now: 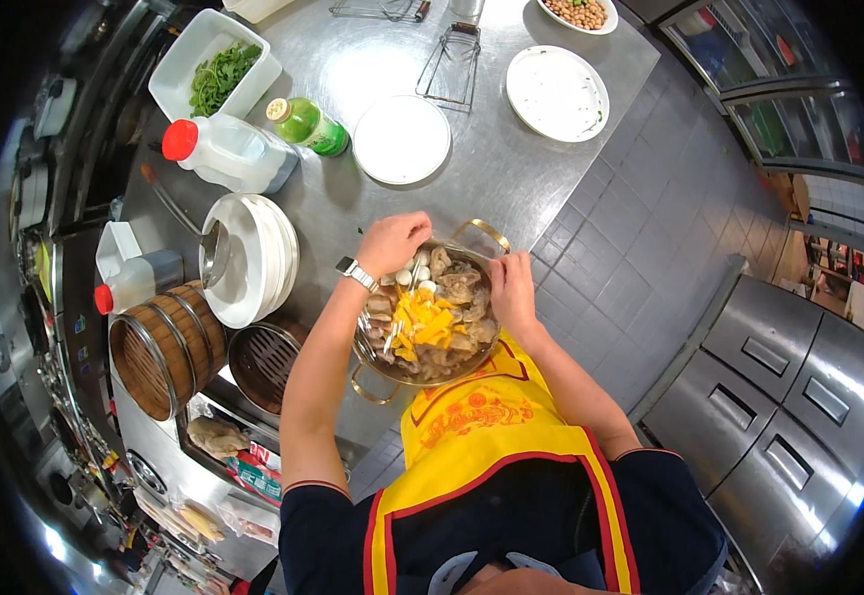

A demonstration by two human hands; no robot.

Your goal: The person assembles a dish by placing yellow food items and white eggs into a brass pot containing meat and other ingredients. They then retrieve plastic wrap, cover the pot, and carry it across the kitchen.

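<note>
A: Where the left hand (392,241) curls over the round brass-coloured metal pot with loop handles (430,315) at frame centre, what is hidden?

B: Fingertips are bent down among the white balls (414,276) at the pot's far rim; whether they pinch one, cannot tell. A wristwatch (356,272) shows.

A: Right hand (511,295)?

B: Fingers loosely closed along the pot's right rim, touching it. Grip underneath is obscured.

A: Contents?

B: Yellow strips (424,324) in the middle, brownish pieces (461,290) around; kinds unclear. Pot rests on the steel counter (511,169) edge.
</note>
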